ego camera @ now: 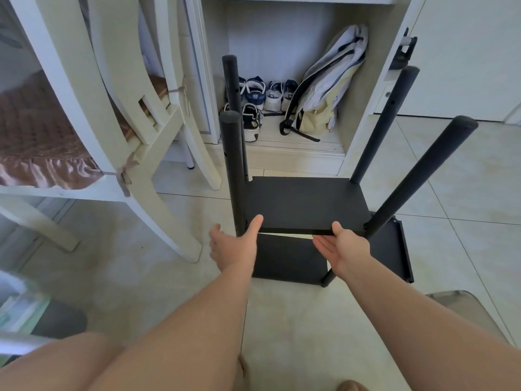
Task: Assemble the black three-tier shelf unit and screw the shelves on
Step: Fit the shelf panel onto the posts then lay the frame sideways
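Head view looks down on the black unit standing on the tiled floor, straight ahead of the person. Four posts rise from it: near-left, far-left, far-right and near-right. The shelf sits level between them, each corner against a post. Under it the lower shelf shows, with a strip of light floor visible between the two near edges.

The left hand is at the shelf's near-left corner, thumb laid up on the near edge, fingers spread straight and loose beside the near-left post. The right hand is toward the near-right corner, palm up, thumb tip on the top of the near edge and flat fingers reaching under it; neither hand is curled round the board.

A third black panel lies just right of the unit, behind the near-right post. To the left, a white chair stands near, its leg apart from the near-left post. Behind the far posts is an open cabinet with shoes and a bag. Bare tile spreads to the right.
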Motion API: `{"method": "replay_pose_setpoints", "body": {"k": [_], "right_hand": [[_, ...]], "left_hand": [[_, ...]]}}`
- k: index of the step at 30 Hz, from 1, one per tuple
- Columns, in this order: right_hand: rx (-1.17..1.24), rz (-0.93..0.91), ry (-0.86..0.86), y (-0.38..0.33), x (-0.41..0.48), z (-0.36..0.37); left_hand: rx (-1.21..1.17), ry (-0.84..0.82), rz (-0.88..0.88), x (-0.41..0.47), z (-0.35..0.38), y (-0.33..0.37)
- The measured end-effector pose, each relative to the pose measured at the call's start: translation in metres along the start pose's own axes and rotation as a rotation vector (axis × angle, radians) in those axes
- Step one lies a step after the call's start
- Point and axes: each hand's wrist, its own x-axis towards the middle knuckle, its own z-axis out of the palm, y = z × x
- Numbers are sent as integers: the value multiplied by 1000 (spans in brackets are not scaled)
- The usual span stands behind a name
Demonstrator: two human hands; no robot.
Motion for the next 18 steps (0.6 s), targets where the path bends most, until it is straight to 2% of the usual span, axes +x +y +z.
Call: {"method": "replay_pose_setpoints", "body": {"k": [3, 5, 18], "right_hand": [[-3, 7, -5, -1, 2, -1], [-1, 10, -12, 0, 3, -1], [6, 69, -74, -15, 10, 0]], "left_hand": [[-94, -257, 170, 18, -3, 14], [-90, -297, 227, 25, 1, 19], [-120, -148, 250, 32, 29, 25]]}}
